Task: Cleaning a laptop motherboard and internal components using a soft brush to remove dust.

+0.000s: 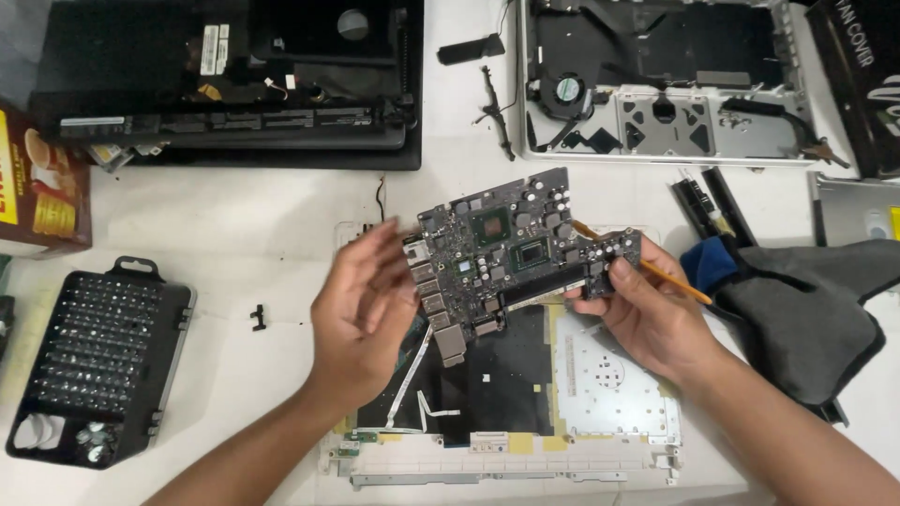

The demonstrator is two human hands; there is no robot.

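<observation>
I see the circuit board [511, 248] held up off the surface [281, 225], tilted, above the open white laptop base [525, 450]. All positions below are relative to the board.

Risks from here, my read:
- Only the right hand [647, 314] has a grip, and it's at the board's right end. The heavy port side hangs free on the left, so one slip and the board drops onto the base below it.
- The orange-handled tool [670, 281] sits in the same hand, shaft running behind the board's right edge. It could scrape components or loosen the grip.
- Bare skin on a populated board means static or bent parts if the pinch tightens.
- Loose flat cables [422, 398] lie on the base under the board's lower left and could snag if the board comes down.

Fingers: right-hand fingers [614, 281] are clamped on the board's right edge, thumb on the front face. Left hand [361, 309] is just left of the board, fingers spread apart and open, palm facing the port edge. I can't tell if it's touching or just beside.

Around it: screwdriver bit case [98, 361] well off to the left, small black clip [258, 317] between the case and the left hand, grey cloth [806, 314] to the right, black laptop [234, 84] up-left, silver laptop shell [666, 80] up-right.
</observation>
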